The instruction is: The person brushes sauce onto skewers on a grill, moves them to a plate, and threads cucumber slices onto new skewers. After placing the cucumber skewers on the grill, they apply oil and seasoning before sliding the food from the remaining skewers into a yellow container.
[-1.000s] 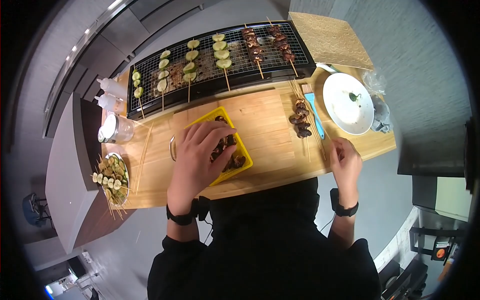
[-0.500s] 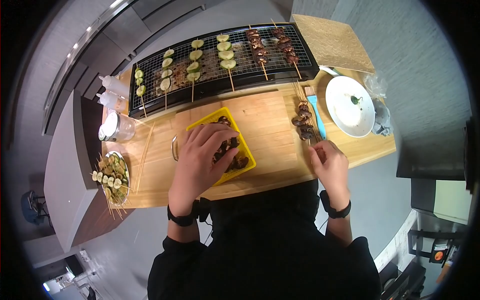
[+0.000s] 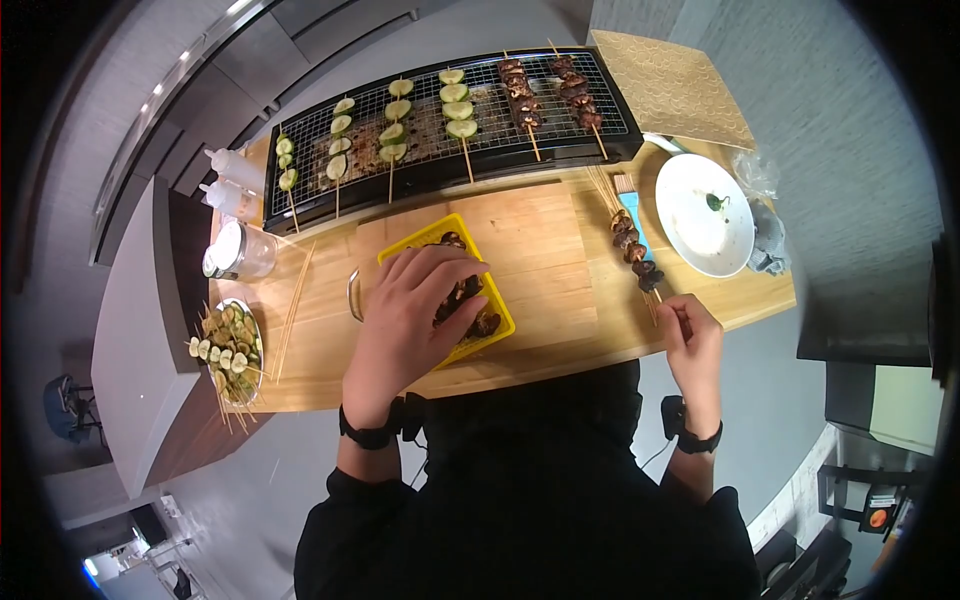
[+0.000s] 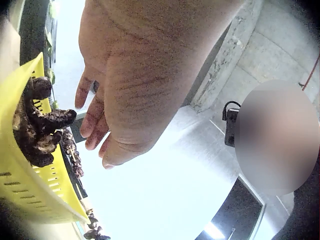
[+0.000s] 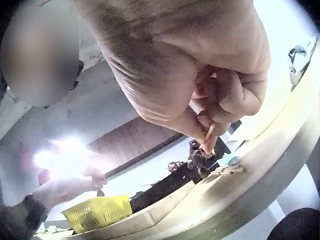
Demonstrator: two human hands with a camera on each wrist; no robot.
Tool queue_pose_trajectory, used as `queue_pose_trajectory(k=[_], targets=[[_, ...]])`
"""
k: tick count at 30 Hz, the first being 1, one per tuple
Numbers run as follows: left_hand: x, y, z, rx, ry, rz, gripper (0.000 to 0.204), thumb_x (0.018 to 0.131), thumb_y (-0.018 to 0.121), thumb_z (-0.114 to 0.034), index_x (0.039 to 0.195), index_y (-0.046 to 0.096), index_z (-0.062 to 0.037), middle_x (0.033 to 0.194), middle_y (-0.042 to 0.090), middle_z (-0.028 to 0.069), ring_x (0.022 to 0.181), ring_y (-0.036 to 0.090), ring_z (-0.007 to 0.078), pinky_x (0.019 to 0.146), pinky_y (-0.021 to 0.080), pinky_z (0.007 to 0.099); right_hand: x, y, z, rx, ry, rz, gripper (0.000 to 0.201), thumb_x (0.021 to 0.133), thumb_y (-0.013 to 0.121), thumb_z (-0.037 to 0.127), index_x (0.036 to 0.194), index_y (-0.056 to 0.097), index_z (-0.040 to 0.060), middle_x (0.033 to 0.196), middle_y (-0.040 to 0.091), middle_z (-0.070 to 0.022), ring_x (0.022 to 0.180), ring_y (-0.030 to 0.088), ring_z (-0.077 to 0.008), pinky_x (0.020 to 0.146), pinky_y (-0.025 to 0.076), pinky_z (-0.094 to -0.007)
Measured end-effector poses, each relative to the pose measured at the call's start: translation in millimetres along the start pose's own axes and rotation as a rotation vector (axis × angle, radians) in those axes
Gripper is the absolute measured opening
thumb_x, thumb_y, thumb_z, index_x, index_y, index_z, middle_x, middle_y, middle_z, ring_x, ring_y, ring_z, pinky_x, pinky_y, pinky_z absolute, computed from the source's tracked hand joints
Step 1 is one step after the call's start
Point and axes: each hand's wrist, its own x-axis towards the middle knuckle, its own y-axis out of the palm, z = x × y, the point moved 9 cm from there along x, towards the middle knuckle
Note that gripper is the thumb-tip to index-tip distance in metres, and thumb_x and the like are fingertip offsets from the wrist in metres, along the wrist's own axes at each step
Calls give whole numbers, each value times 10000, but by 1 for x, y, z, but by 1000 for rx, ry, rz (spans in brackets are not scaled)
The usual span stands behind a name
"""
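My right hand (image 3: pixel 697 338) pinches the bare wooden end of a mushroom skewer (image 3: pixel 635 253) between thumb and fingers. The dark brown mushrooms lie in a row along the stick, its far part crossing over a bundle of plain sticks and the blue brush (image 3: pixel 638 228). In the right wrist view the stick (image 5: pixel 209 132) comes out between the fingertips. My left hand (image 3: pixel 402 312) hovers over a yellow basket (image 3: pixel 503 312) of dark mushrooms, fingers loosely bent. From the left wrist, those mushrooms (image 4: pixel 42 125) show heaped above the rim, beside the fingers.
Beyond the cutting board (image 3: pixel 550 235) stands a black grill (image 3: pixel 375 195) with green-slice skewers and two mushroom skewers. A white bowl (image 3: pixel 690 235) sits at right. At left are squeeze bottles (image 3: pixel 235 185), a jar (image 3: pixel 250 252), loose sticks (image 3: pixel 297 300) and a plate of skewers (image 3: pixel 235 350).
My right hand has come left to the mushroom skewer, taken its end, and drawn it right and slightly nearer the table's front edge. My left hand has stayed over the basket.
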Motion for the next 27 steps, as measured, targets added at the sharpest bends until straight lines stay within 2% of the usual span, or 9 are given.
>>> queue_pose_trajectory(k=[2,5,8,14,21,27], targets=[[1,0,-1,-7,0,-9,301,834,795,-80,1122,710,-88,1126,711,77,1073,656,330,970,477,444,-5,-7,7,81,16,34,29,948,675,-7,958,667,-32,778,681,-89,651,616,-116,597,467,-265],[3,-1,-8,5,93,-13,301,847,790,-122,1133,699,-115,1108,687,57,1043,643,306,928,508,418,-10,-9,27,94,-35,89,17,946,658,-40,946,642,-44,815,645,-72,688,606,-103,600,456,-248],[3,-8,-18,-1,112,-64,320,833,789,-110,1140,701,-122,1109,680,51,1030,638,302,924,507,415,-10,-5,72,-10,-202,158,29,947,636,-66,937,617,-47,831,595,-73,683,581,-109,610,458,-243],[0,-23,-20,36,132,-132,390,785,839,-106,1152,706,-108,1149,694,72,1024,644,313,926,492,423,-7,22,125,43,-481,109,38,965,600,-67,949,596,-33,830,557,-106,636,542,-170,591,442,-268],[-10,-26,-4,54,69,-79,438,779,854,-171,1188,709,-110,1170,688,58,1071,627,306,964,477,425,-7,42,130,37,-450,180,34,980,588,-56,990,594,-24,816,600,-114,637,558,-179,596,450,-280],[-11,-21,6,55,82,-76,374,790,842,-191,1145,735,-136,1144,694,25,1052,632,284,951,480,421,-11,46,134,33,-458,204,43,969,601,-55,996,596,-22,803,631,-107,608,556,-177,582,449,-284]])
